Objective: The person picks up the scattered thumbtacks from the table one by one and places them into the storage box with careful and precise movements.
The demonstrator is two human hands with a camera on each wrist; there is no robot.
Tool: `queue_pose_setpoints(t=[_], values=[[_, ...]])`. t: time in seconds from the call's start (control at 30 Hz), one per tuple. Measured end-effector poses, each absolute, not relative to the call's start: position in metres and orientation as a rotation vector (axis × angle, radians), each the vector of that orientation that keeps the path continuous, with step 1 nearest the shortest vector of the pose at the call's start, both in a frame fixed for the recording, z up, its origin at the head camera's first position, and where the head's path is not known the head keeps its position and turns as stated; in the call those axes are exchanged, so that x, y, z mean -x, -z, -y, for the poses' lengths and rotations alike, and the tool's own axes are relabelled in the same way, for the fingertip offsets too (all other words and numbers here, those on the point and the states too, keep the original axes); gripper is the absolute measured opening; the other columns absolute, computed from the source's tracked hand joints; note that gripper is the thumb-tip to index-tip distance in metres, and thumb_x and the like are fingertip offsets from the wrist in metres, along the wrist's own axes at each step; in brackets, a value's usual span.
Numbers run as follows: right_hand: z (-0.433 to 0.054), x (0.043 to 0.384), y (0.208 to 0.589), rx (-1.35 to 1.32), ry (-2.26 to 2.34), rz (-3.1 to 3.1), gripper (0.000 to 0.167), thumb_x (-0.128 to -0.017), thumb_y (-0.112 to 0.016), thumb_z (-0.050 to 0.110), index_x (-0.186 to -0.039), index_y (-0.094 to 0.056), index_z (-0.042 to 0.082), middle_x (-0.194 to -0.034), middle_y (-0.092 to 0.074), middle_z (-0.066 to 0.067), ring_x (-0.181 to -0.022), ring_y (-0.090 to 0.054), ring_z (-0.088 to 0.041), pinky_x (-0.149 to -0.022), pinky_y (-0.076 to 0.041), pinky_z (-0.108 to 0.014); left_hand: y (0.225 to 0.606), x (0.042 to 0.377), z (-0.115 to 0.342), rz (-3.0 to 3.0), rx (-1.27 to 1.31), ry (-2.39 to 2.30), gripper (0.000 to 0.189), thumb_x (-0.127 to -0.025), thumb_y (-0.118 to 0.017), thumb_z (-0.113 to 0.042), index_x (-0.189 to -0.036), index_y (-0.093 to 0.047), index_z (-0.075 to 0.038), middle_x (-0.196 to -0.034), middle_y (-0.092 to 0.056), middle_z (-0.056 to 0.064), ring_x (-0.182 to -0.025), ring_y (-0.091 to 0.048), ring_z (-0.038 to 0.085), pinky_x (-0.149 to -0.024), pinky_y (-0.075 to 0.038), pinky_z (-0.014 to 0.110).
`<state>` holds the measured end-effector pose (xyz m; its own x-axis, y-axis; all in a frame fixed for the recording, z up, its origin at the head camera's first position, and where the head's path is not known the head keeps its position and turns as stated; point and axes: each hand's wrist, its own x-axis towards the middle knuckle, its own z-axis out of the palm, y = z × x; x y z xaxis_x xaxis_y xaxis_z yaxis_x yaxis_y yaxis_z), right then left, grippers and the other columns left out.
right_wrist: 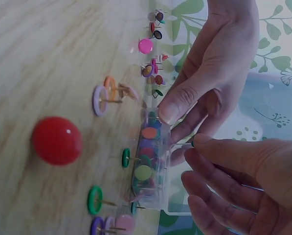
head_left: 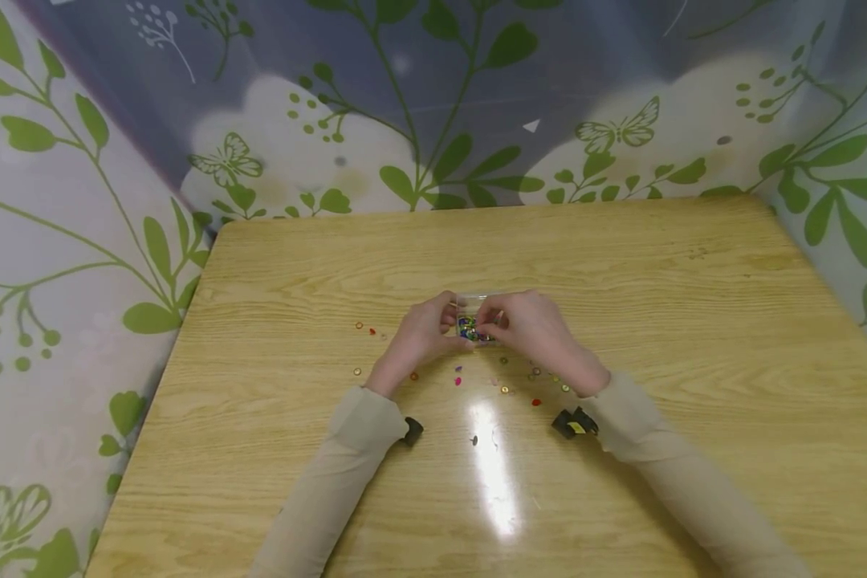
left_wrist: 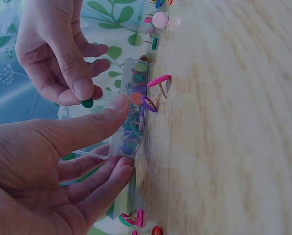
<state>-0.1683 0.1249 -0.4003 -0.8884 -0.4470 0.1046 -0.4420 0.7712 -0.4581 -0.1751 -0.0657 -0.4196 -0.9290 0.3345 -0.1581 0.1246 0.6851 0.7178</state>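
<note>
A small clear plastic box (head_left: 468,329) with its lid raised stands on the table, holding many coloured thumbtacks. My left hand (head_left: 428,327) grips the box's left end; its thumb (left_wrist: 104,120) lies on the front wall and its fingers reach round the side. Above the box, my right hand (head_left: 523,321) pinches a green thumbtack (left_wrist: 87,103) between thumb and index finger. In the right wrist view only a sliver of that tack's head shows at the fingertips. Just in front of the box lie a pink thumbtack (left_wrist: 159,81) and a purple thumbtack (left_wrist: 149,104).
Loose thumbtacks are scattered on the wooden table (head_left: 296,273) at both sides and nearer the body. Among them are a red tack (right_wrist: 56,140) and a green tack (right_wrist: 95,199). A leaf-patterned curtain (head_left: 433,104) hangs behind the table. Black wrist straps (head_left: 576,423) show at the sleeves.
</note>
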Motion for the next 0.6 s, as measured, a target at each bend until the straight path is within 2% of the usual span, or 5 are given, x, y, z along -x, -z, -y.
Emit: queue_pose_setpoints(t=[0.17,0.27,0.6], values=[[-0.124,0.168,0.401,0.729,0.767,-2.93,0.005,-0.09,-0.078,0.018,-0.088,-0.075,0.015,-0.071,-0.069,0.002,-0.054,-0.054,-0.008,-0.046,-0.038,-0.021,0.42,0.175,0.066,-2.626,-0.369,-1.089,0.059,-0.082,-0.086,-0.021,-0.132,-0.059,-0.008,-0.121,-0.068,0.011,-0.112,-0.064,0.026,-0.098,-0.054,0.038],[-0.125,0.168,0.402,0.731,0.762,-2.937,0.005,-0.09,-0.078,0.018,-0.089,-0.075,0.015,-0.072,-0.071,0.001,-0.054,-0.054,-0.008,-0.045,-0.038,-0.021,0.421,0.176,0.066,-2.627,-0.371,-1.094,0.059,-0.082,-0.086,-0.021,-0.132,-0.059,-0.008,-0.121,-0.068,0.012,-0.112,-0.064,0.026,-0.098,-0.054,0.038],[-0.136,0.169,0.396,0.692,0.747,-2.93,0.004,-0.092,-0.076,0.019,-0.094,-0.077,0.015,-0.083,-0.075,0.001,-0.066,-0.065,-0.01,-0.054,-0.05,-0.024,0.42,0.174,0.065,-2.614,-0.359,-1.121,0.06,-0.082,-0.086,-0.018,-0.133,-0.059,-0.007,-0.121,-0.067,0.012,-0.113,-0.063,0.026,-0.1,-0.054,0.037]])
